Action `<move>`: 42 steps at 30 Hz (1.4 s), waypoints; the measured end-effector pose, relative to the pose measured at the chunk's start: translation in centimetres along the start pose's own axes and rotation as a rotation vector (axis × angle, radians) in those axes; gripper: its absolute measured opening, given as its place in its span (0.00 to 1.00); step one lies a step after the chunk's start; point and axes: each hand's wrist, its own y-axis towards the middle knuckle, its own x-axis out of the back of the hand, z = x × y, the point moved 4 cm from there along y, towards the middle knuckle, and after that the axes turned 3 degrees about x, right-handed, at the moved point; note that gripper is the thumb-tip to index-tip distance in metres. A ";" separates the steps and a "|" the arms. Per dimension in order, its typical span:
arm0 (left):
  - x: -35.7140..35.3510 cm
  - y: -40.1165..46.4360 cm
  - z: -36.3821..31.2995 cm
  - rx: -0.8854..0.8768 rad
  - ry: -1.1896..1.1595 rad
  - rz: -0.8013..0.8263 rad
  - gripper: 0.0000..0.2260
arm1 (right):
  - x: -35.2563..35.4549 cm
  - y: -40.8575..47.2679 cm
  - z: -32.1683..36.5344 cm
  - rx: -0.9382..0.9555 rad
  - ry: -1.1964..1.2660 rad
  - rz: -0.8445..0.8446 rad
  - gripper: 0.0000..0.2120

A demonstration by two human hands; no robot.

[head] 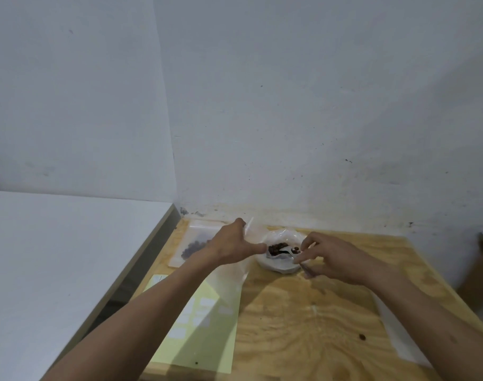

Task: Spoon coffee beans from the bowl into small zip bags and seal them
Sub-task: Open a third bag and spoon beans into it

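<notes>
— Nearest the lens, what do you see?
— Two bare forearms rising from the bottom edge over a pale plywood table (303, 325), with a light yellow-green paper sheet (202, 334) at lower left and one stray dark bean (361, 337) at lower right.

— And the hands?
— Both meet just below frame centre. The left hand (232, 247) pinches the mouth of a small clear zip bag (236, 273), which hangs below it. The right hand (334, 259) pinches the handle of a small white plastic spoon (291, 252), its scoop loaded with beans.

— Where are the beans?
— In a white round bowl (280, 264) between the hands, brown coffee beans (277, 247) heaped inside.

— What does the next move turn on?
— The bag's mouth lies left of the spoon tip, close by; the spoon's long axis already points left towards it. I judge a short leftward carry suffices.

— Anything else?
— A flat filled bag (195, 247) lies left of the bowl, by the scuffed white wall (290, 105). A white tabletop (56, 257) fills the left.
</notes>
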 end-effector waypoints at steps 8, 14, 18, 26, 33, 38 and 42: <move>-1.5 0.2 -0.5 -0.031 0.043 0.073 0.31 | 0.6 0.7 -0.2 -0.165 0.214 -0.582 0.09; -1.9 0.0 -0.7 -0.035 0.027 0.092 0.26 | -0.4 0.1 -1.5 -0.499 0.497 -0.648 0.14; -2.4 0.1 -0.9 -0.036 -0.009 0.092 0.25 | -2.3 0.8 -1.7 -0.686 0.849 -0.638 0.14; -2.5 0.4 -0.3 -0.035 -0.008 0.067 0.31 | -3.7 1.5 -3.3 -0.834 1.329 -0.728 0.08; -2.8 1.5 -1.8 -0.049 -0.062 -0.019 0.30 | -1.0 0.3 -3.3 -0.829 1.331 -0.783 0.07; -2.0 1.2 -2.3 -0.068 -0.101 -0.066 0.33 | 1.0 -0.2 -3.5 -0.787 1.355 -0.817 0.06; -1.5 0.9 -2.4 -0.056 -0.144 -0.098 0.30 | 3.5 -0.5 -2.6 -0.699 1.402 -0.865 0.04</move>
